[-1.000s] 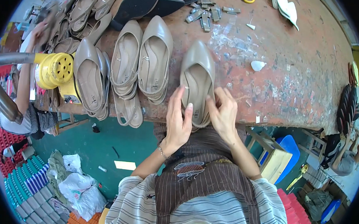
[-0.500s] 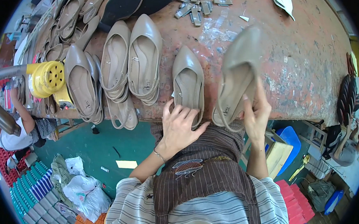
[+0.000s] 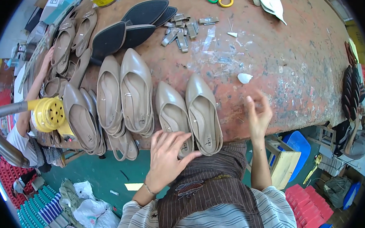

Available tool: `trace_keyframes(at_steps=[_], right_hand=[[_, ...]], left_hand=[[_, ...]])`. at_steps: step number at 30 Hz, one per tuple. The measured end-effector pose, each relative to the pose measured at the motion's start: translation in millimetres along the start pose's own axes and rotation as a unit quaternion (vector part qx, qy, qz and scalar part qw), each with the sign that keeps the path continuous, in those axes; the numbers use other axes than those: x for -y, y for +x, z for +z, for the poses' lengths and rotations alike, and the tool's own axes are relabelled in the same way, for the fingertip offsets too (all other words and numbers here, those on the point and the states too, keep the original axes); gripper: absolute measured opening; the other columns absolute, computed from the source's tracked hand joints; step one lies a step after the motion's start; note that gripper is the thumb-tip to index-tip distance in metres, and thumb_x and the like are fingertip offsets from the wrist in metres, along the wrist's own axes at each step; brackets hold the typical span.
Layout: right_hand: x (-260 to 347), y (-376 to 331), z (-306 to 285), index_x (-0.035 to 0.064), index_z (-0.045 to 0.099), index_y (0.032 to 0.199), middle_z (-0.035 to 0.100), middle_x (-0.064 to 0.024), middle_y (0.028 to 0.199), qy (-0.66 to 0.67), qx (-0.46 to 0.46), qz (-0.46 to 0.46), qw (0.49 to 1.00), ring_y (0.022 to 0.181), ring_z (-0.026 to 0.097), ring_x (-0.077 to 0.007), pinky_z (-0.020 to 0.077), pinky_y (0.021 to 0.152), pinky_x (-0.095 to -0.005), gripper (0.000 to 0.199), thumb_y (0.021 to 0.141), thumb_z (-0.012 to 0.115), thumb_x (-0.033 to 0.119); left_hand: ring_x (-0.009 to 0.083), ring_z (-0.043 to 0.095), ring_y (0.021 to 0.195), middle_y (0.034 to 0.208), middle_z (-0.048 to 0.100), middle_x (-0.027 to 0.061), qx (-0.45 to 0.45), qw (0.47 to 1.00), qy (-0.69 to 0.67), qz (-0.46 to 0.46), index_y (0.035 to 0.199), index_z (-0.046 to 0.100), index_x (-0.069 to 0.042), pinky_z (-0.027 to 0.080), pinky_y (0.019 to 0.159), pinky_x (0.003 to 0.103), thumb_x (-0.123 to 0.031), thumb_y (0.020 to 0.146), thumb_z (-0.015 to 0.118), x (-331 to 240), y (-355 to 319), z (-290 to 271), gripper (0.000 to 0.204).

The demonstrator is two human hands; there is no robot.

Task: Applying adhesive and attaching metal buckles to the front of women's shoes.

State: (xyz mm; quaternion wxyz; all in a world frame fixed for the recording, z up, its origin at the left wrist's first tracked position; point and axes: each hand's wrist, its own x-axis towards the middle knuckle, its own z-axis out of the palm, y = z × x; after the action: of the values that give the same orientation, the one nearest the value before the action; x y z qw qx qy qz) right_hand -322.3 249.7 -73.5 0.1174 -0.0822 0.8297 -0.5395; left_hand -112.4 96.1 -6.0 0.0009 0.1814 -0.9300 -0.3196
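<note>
Moved since earlier: right shoe (image 3: 203,113), lifted in the right hand half a second ago, now lies on the worktop (image 3: 285,66) touching the left shoe (image 3: 173,115); the right hand has let go.
Left hand (image 3: 167,157): fingers spread wide, resting on the left shoe's heel end at the worktop's near edge; holding nothing.
Right hand (image 3: 257,116): empty, fingers loosely open, raised just right of the pair, lower centre-right of the frame.
Pair's place: centre of the frame, side by side, heels at the near edge.
Long axis: toes point toward the upper centre, heels toward the person.
Direction from hands: left shoe just above the left hand; right shoe to the left of the right hand.
Nearer hand: left, already touching.
Neighbours: beige shoe stack (image 3: 125,96) to the left, apart from the pair.
</note>
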Motion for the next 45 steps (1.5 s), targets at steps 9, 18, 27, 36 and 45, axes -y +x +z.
trace_keyframes(at_steps=[9,18,27,36,45], right_hand=[[-27.0,70.3,20.4,0.0049,0.061,0.108,0.061,-0.0105,0.107,-0.104,0.023,-0.168,0.98,0.107,0.054,-0.0248,0.0426,0.092,-0.0359,0.041,0.071,0.076,0.012],[4.4,62.1,32.7,-0.0014,0.066,0.094,0.067,-0.0085,0.1,0.121,0.134,-0.064,0.981,0.091,0.062,-0.0123,0.0506,0.079,-0.0267,0.02,0.075,0.068,-0.006],[21.8,69.2,46.5,0.004,0.068,0.095,0.066,-0.0084,0.082,-0.103,0.346,-0.308,0.88,0.069,0.061,-0.0221,0.0482,0.06,-0.0309,0.029,0.068,0.075,0.013],[29.8,69.4,48.4,0.0078,0.068,0.093,0.06,-0.0048,0.075,-0.192,0.354,-0.35,0.846,0.066,0.057,-0.0223,0.0471,0.056,-0.0326,0.027,0.069,0.073,0.019],[37.6,68.6,52.7,0.0084,0.066,0.088,0.057,-0.0045,0.073,-0.232,0.355,-0.375,0.825,0.063,0.055,-0.0224,0.0445,0.052,-0.0331,0.022,0.07,0.072,0.021]], left_hand=[[0.0295,0.029,0.135,0.143,0.029,0.0224,-0.058,0.585,-0.777,-0.226,0.141,0.017,0.007,0.024,0.113,0.039,-0.002,0.093,0.044,-22.0,56.3,55.5,0.056],[0.0183,0.044,0.121,0.129,0.048,0.0071,-0.206,0.262,-0.916,-0.224,0.118,0.048,-0.001,0.033,0.108,0.035,-0.008,0.093,0.051,-9.5,95.6,91.7,0.026],[0.0134,0.055,0.104,0.102,0.059,-0.0019,-0.231,0.321,-0.882,-0.255,0.104,0.055,-0.006,0.041,0.1,0.035,-0.002,0.091,0.055,-13.0,97.2,91.7,0.014],[0.0175,0.049,0.116,0.114,0.056,0.0029,-0.247,0.321,-0.888,-0.217,0.112,0.051,-0.002,0.04,0.103,0.038,0.002,0.091,0.05,-13.0,92.3,98.5,0.021],[0.0235,0.044,0.124,0.127,0.051,0.0098,-0.256,0.312,-0.892,-0.202,0.119,0.046,0.001,0.037,0.107,0.041,0.003,0.092,0.048,-12.8,91.6,103.4,0.028]])
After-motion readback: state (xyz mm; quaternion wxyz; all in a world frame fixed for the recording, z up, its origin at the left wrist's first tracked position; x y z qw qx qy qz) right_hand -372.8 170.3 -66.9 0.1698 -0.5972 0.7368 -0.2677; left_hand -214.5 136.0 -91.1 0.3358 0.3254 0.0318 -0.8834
